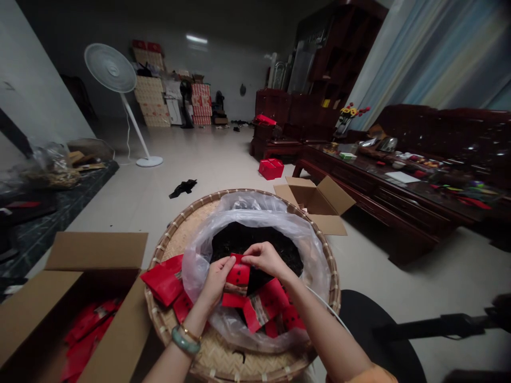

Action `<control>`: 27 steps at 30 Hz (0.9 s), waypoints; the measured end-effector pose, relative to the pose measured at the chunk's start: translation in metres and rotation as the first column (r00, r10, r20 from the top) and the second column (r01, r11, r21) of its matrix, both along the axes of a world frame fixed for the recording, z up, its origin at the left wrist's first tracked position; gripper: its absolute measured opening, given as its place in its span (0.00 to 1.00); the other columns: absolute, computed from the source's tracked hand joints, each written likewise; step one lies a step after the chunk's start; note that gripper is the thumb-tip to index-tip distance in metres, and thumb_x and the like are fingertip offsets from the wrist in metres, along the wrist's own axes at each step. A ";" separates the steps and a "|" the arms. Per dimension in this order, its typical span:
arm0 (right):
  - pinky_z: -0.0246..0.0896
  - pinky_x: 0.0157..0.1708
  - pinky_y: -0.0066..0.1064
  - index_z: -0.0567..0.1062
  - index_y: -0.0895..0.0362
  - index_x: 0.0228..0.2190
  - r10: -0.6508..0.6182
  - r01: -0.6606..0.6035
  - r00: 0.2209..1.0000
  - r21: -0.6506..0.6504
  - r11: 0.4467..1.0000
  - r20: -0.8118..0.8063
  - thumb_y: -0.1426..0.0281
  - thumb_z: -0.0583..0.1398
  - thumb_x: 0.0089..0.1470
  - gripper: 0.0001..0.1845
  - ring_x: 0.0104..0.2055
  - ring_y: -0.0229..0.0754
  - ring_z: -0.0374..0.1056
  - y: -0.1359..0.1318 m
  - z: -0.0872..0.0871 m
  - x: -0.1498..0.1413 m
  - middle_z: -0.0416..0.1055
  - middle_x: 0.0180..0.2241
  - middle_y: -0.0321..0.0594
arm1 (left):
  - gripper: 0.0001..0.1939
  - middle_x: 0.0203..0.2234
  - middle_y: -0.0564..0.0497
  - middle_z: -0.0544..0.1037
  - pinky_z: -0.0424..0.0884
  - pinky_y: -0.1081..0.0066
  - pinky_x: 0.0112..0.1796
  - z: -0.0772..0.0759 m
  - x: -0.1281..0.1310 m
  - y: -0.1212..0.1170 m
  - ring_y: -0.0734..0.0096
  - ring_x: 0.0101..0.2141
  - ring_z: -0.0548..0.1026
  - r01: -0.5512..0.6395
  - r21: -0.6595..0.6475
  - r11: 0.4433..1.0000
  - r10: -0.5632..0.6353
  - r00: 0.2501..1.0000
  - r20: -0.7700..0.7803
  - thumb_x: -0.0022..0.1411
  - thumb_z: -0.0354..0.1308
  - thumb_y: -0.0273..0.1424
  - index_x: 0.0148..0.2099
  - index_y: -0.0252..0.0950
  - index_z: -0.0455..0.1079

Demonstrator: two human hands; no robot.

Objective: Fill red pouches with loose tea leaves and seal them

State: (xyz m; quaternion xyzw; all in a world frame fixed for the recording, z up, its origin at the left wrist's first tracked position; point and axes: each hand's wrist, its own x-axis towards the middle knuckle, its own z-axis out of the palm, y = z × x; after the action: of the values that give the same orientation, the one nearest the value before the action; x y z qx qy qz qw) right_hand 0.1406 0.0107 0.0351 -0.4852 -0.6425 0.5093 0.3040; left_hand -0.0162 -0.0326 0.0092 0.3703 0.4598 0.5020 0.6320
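In the head view, a small red packet (240, 273) with dark print is held upright over an opened clear plastic bag (195, 255). My left hand (216, 279) pinches its left side, while my right hand (263, 257) grips the top edge between thumb and fingers. Dark, loose, leaf-like stuff (255, 236) fills the bag, which rests in a round woven bamboo tray (167, 242). Several more red packets (266, 303) lie on the near part of the bag, just below my hands. Others (164, 279) are on the tray's left side.
An open cardboard box (96, 250) with red packets stands at the left; another open box (337, 198) is beyond the tray. A low dark wooden table (367, 186) runs along the right. A white standing fan (136, 125) and a black round base (375, 340) are on the floor.
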 end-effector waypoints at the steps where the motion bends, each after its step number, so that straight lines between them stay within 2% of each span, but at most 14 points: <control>1: 0.52 0.18 0.23 0.78 0.62 0.25 -0.002 0.002 1.000 -0.007 1.000 -0.022 0.67 0.63 0.41 0.10 0.17 0.31 0.59 0.001 -0.001 0.000 0.68 0.16 0.34 | 0.20 0.20 0.53 0.75 0.70 0.75 0.21 0.001 0.000 0.000 0.73 0.19 0.73 0.026 -0.015 1.000 -0.026 0.999 0.019 0.47 0.62 0.44 0.34 0.30 0.70; 4: 0.54 0.19 0.23 0.77 0.62 0.24 0.001 -0.001 0.999 -0.003 1.000 -0.048 0.67 0.64 0.40 0.10 0.18 0.32 0.60 0.003 -0.003 -0.003 0.69 0.17 0.35 | 0.24 0.28 0.47 0.78 0.73 0.71 0.23 0.003 0.000 -0.002 0.67 0.24 0.77 0.163 -0.113 0.980 -0.152 0.983 0.104 0.44 0.66 0.38 0.41 0.31 0.68; 6: 0.55 0.20 0.24 0.78 0.62 0.24 0.005 -0.005 1.000 0.005 1.000 -0.028 0.66 0.63 0.42 0.11 0.19 0.34 0.62 0.005 -0.005 -0.003 0.70 0.18 0.36 | 0.26 0.33 0.43 0.78 0.74 0.68 0.24 0.003 0.001 -0.003 0.60 0.28 0.78 0.219 -0.172 0.960 -0.196 0.970 0.142 0.41 0.69 0.34 0.43 0.31 0.66; 8: 0.57 0.22 0.25 0.78 0.62 0.28 -0.035 0.034 0.999 0.051 0.998 0.022 0.65 0.60 0.46 0.12 0.21 0.36 0.64 0.006 -0.007 0.001 0.72 0.21 0.37 | 0.26 0.36 0.39 0.78 0.75 0.67 0.25 0.001 0.000 -0.002 0.56 0.32 0.79 0.212 -0.199 0.957 -0.183 0.971 0.153 0.40 0.69 0.32 0.42 0.31 0.66; 11: 0.61 0.32 0.29 0.76 0.59 0.38 -0.139 0.078 0.964 0.264 0.961 0.224 0.66 0.56 0.52 0.14 0.31 0.40 0.68 0.004 -0.014 0.016 0.73 0.30 0.41 | 0.23 0.39 0.38 0.77 0.75 0.68 0.25 -0.001 -0.003 0.000 0.56 0.33 0.79 0.159 -0.190 0.969 -0.127 0.977 0.171 0.42 0.68 0.31 0.41 0.30 0.68; 13: 0.59 0.39 0.32 0.74 0.57 0.42 -0.179 -0.014 0.864 0.376 0.927 0.472 0.66 0.60 0.49 0.17 0.38 0.44 0.66 -0.002 -0.019 0.028 0.71 0.36 0.43 | 0.21 0.39 0.37 0.78 0.76 0.68 0.26 0.000 -0.005 0.000 0.57 0.32 0.79 0.132 -0.185 0.974 -0.097 0.977 0.189 0.44 0.68 0.30 0.42 0.29 0.69; 15: 0.58 0.41 0.34 0.71 0.56 0.45 -0.179 -0.111 0.713 0.361 0.926 0.678 0.67 0.63 0.44 0.24 0.42 0.48 0.65 -0.010 -0.026 0.036 0.69 0.40 0.47 | 0.20 0.38 0.37 0.78 0.76 0.68 0.26 0.001 -0.006 0.001 0.57 0.32 0.79 0.113 -0.196 0.974 -0.075 0.979 0.190 0.45 0.67 0.29 0.42 0.29 0.69; 17: 0.58 0.41 0.35 0.69 0.56 0.48 -0.172 -0.143 0.604 0.319 0.937 0.778 0.66 0.64 0.43 0.28 0.44 0.50 0.64 -0.016 -0.032 0.039 0.67 0.43 0.49 | 0.20 0.39 0.36 0.78 0.76 0.68 0.26 0.003 -0.005 0.001 0.57 0.33 0.79 0.099 -0.207 0.973 -0.060 0.980 0.187 0.45 0.66 0.27 0.42 0.28 0.69; 19: 0.58 0.41 0.35 0.68 0.57 0.48 -0.171 -0.134 0.574 0.298 0.945 0.801 0.66 0.63 0.43 0.29 0.44 0.50 0.63 -0.020 -0.037 0.039 0.66 0.44 0.49 | 0.20 0.42 0.36 0.76 0.76 0.67 0.25 0.003 -0.005 0.001 0.56 0.34 0.79 0.088 -0.210 0.974 -0.047 0.980 0.193 0.45 0.66 0.27 0.42 0.29 0.69; 22: 0.58 0.41 0.33 0.70 0.58 0.46 -0.155 -0.103 0.636 0.282 0.954 0.756 0.67 0.62 0.43 0.26 0.44 0.48 0.63 -0.016 -0.043 0.039 0.66 0.42 0.47 | 0.20 0.43 0.36 0.76 0.76 0.67 0.25 0.002 -0.005 0.001 0.55 0.34 0.78 0.086 -0.206 0.975 -0.043 0.978 0.205 0.44 0.67 0.27 0.42 0.29 0.69; 25: 0.59 0.40 0.31 0.73 0.59 0.42 -0.128 -0.025 0.790 0.240 0.971 0.599 0.69 0.63 0.41 0.22 0.40 0.44 0.65 -0.006 -0.046 0.048 0.68 0.39 0.45 | 0.20 0.37 0.38 0.78 0.76 0.68 0.25 0.001 -0.006 0.002 0.56 0.33 0.79 0.103 -0.206 0.973 -0.061 0.978 0.199 0.45 0.67 0.28 0.42 0.28 0.69; 27: 0.60 0.40 0.32 0.73 0.60 0.42 -0.090 0.028 0.902 0.151 0.988 0.422 0.68 0.64 0.41 0.23 0.39 0.44 0.66 0.001 -0.043 0.056 0.70 0.39 0.44 | 0.20 0.33 0.39 0.79 0.75 0.69 0.25 0.000 -0.007 0.003 0.58 0.31 0.79 0.110 -0.210 0.972 -0.069 0.979 0.191 0.45 0.67 0.28 0.42 0.28 0.69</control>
State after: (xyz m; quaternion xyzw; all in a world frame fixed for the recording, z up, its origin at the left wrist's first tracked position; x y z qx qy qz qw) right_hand 0.1966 0.0115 -0.0080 -0.5814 -0.7128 0.3345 0.2048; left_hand -0.0231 -0.0300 0.0089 0.2713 0.4353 0.4509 0.7305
